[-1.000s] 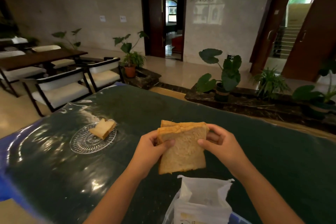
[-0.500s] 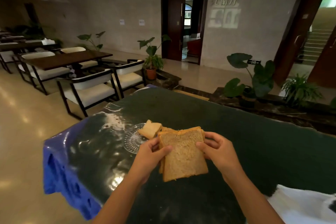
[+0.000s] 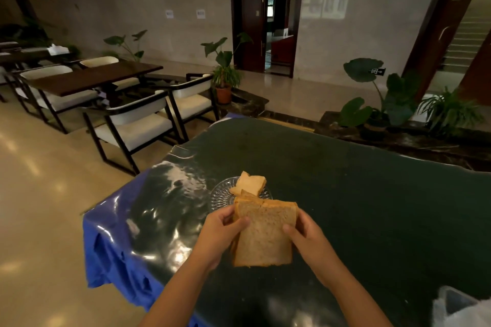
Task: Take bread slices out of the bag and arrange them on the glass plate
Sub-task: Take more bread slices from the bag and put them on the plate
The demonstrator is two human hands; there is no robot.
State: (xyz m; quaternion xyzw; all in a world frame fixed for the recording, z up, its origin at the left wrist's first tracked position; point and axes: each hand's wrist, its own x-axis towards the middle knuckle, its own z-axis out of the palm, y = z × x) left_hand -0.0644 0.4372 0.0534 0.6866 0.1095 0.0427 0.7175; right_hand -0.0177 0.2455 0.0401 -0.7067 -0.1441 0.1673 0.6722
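Note:
I hold a small stack of brown bread slices (image 3: 264, 233) upright between both hands, just in front of the glass plate (image 3: 221, 195). My left hand (image 3: 219, 235) grips the stack's left edge, thumb on the front slice. My right hand (image 3: 308, 241) grips the right edge. On the plate lie bread slices (image 3: 251, 184), overlapping; the held stack hides the plate's near side. The white plastic bread bag (image 3: 462, 310) shows only partly at the bottom right corner.
The table (image 3: 372, 207) has a dark green top under glossy clear film, with a blue cloth (image 3: 111, 252) hanging over its left edge. Beyond the left edge stand chairs (image 3: 138, 125) and a wooden table. Potted plants (image 3: 382, 103) line a ledge behind.
My view has swung left, so the bag slid from bottom centre to the bottom right corner. Both hands carried the bread stack toward the plate, which now sits just behind it.

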